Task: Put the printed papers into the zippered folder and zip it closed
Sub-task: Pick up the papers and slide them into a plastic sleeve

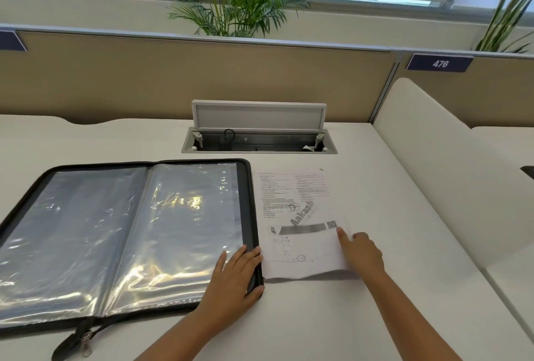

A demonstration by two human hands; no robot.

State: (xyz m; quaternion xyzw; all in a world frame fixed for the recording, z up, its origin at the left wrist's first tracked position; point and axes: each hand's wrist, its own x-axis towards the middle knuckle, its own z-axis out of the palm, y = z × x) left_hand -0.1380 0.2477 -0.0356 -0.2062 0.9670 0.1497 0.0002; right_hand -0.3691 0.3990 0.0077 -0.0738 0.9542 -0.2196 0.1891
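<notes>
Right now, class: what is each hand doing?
Left hand: open, fingers flat on the folder at its right edge.
Right hand: grips the papers at their lifted right edge.

White desk (332,317): folder (121,233), papers (297,216).

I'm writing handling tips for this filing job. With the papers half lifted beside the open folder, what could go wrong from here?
1. The right hand lifts the printed papers by one edge only; they may fan apart or bend.
2. The folder's glossy plastic sleeves look wrinkled; sheets could snag going in.
3. The left hand rests on just one corner, so the folder might slide.
</notes>
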